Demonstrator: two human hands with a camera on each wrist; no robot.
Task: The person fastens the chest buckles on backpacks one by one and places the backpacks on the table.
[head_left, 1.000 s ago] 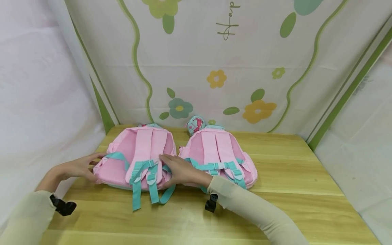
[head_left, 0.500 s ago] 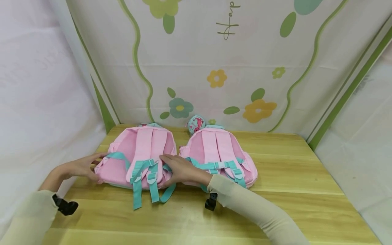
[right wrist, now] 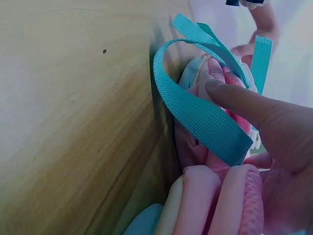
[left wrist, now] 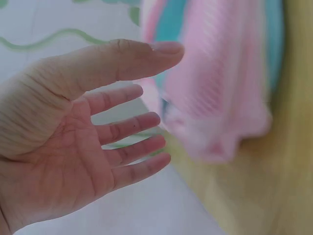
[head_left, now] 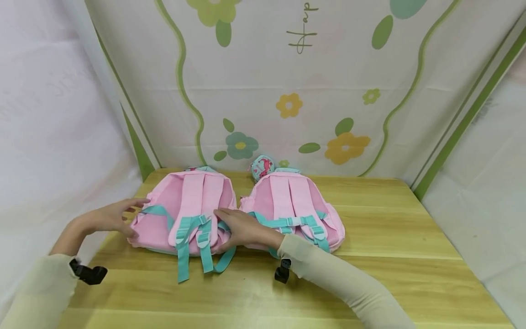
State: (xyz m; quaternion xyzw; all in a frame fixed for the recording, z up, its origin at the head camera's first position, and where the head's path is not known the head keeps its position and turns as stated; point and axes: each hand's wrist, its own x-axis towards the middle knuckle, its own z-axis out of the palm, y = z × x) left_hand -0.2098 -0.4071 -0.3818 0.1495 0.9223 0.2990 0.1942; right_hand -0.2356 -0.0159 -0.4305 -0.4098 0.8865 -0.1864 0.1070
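Two pink backpacks with teal straps lie side by side, shoulder straps up. My left hand (head_left: 106, 219) is at the outer side of the left backpack (head_left: 156, 235), fingers spread and thumb apart from them. In the left wrist view its palm (left wrist: 63, 152) holds nothing, and the bag is beyond the fingertips. My right hand (head_left: 245, 228) grips the same backpack's lower right corner, thumb at the bottom edge. A loose teal strap (right wrist: 195, 115) curls beside that thumb in the right wrist view. Some right fingers are hidden.
The right backpack (head_left: 263, 198) lies close by the right hand and forearm. A small round patterned pouch (head_left: 263, 167) is behind it. Wood-grain table (head_left: 390, 237) extends to the front and right. Flower-printed white cloth (head_left: 246, 68) stands behind.
My left hand has loosened its fingers and lifted slightly off the left backpack's side. The right hand stays on the bag's corner. Both backpacks lie as before.
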